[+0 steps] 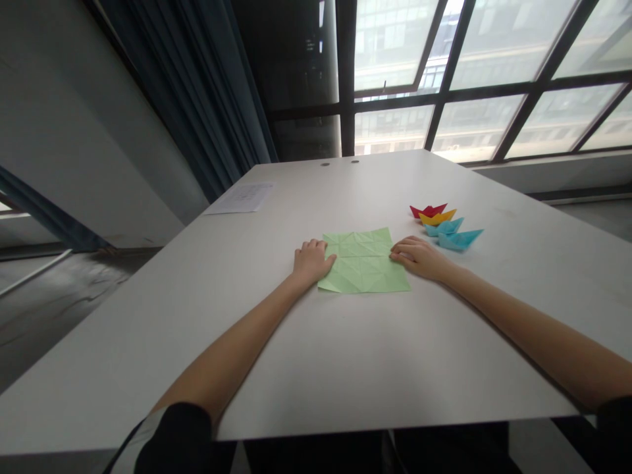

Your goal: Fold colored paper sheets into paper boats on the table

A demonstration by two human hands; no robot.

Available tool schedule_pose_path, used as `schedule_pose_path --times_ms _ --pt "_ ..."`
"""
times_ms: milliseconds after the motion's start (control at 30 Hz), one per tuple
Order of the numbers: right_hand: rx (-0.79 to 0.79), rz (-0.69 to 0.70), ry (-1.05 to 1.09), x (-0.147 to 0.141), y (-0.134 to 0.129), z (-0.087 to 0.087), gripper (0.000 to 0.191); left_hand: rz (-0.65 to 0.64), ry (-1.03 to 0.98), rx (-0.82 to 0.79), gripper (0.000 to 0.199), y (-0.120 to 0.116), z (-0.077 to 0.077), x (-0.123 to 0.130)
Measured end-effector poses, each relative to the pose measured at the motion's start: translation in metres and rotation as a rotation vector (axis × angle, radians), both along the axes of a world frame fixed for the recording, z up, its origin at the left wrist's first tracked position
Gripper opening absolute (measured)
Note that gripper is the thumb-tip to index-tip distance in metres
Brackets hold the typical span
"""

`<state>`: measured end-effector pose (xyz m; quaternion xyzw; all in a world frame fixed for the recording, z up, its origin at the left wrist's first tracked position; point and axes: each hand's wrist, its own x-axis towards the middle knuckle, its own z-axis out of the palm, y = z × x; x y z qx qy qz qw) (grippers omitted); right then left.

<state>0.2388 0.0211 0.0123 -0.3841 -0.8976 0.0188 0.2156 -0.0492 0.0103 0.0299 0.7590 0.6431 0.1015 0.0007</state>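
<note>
A square sheet of light green paper, crossed by many creases, lies unfolded on the white table in front of me. My left hand rests at its left edge, the thumb lying over the paper and the fingers apart from it near the upper left corner. At the right edge, my right hand has its fingers close together, with thumb and fingertips on the paper's edge. Just beyond that hand stand folded paper boats: a red boat, a yellow boat and two blue ones, the nearest blue boat in front.
A printed white sheet lies at the far left side of the white table. Two round holes sit near the table's far edge. Behind it are a dark blue curtain and large framed windows.
</note>
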Motion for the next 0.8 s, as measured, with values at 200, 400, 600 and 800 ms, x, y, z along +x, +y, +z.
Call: schedule_pose_path --times_ms 200,400,600,800 --pt "0.035 -0.108 0.052 0.004 0.002 -0.004 0.021 0.071 -0.055 -0.017 0.052 0.004 -0.008 -0.004" --pt "0.077 -0.276 -0.005 0.009 0.008 -0.015 0.038 0.107 -0.193 -0.008 0.047 0.009 -0.011 -0.007" --pt "0.049 -0.27 0.008 0.012 0.011 -0.02 0.038 0.032 -0.517 0.012 0.029 0.012 -0.013 -0.01" --pt "-0.002 -0.301 0.067 0.013 0.014 -0.022 0.037 -0.073 -0.76 0.045 0.023 0.021 -0.023 -0.013"
